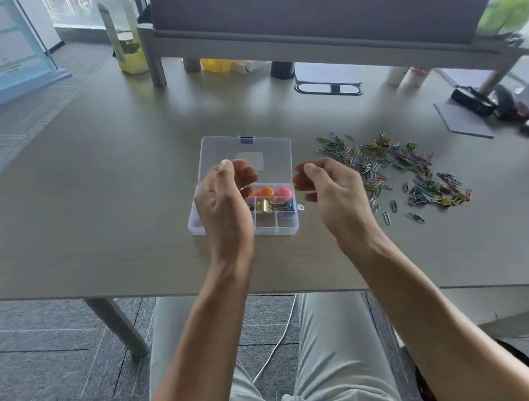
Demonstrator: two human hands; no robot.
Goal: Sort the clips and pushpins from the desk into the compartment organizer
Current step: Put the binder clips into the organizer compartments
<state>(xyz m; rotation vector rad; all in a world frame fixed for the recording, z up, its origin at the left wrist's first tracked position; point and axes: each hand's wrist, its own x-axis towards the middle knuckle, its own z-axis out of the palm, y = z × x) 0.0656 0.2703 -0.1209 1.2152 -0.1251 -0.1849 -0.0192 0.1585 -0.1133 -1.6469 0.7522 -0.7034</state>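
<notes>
A clear plastic compartment organizer (pixel 288 229) lies on the desk with its lid (pixel 273 145) folded open behind it. Orange (pixel 266 191) and pink (pixel 283 192) round pushpins fill one back compartment, and gold binder clips (pixel 265 206) sit in the one in front of it. A spread pile of coloured paper clips (pixel 401 167), with a few small binder clips, lies to the right. My left hand (pixel 223 199) hovers over the organizer's left half with curled fingers; a thin pale sliver shows at its fingertips. My right hand (pixel 332 191) hovers beside the organizer's right edge, fingers curled, thumb on forefinger, nothing visible in it.
A grey divider panel (pixel 309 16) stands along the desk's back, with a bottle (pixel 127 39) at its left end. A cable port (pixel 328 88) is set into the desk behind the organizer. A grey card (pixel 463 120) and black items (pixel 480 100) lie far right.
</notes>
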